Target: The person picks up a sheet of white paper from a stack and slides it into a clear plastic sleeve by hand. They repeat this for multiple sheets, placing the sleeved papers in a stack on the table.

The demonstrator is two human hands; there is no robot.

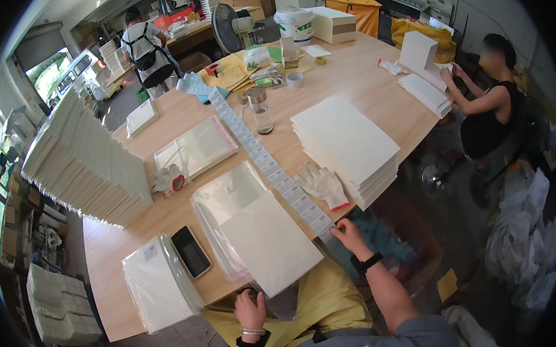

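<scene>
My right hand (351, 238) pinches the near end of a long strip of white printed labels (271, 167), which runs away across the table. By the table's near edge is my left hand (250, 312), fingers curled beside a clear plastic bag (228, 240); what they hold, if anything, is hidden. A white board or paper stack (270, 241) lies on or partly in that bag, its near corner overhanging my lap. Left of it are a black phone (191, 252) and a plastic-wrapped white stack (159, 286). A white work glove (322, 183) lies right of the strip.
A tall white stack (86, 160) stands at left, and another white stack (349, 147) at right. A glass bottle (260, 111), tape roll (295, 80), fan (227, 27) and white bucket (294, 25) stand farther back. One person (490, 106) sits at right; another (145, 48) stands far left.
</scene>
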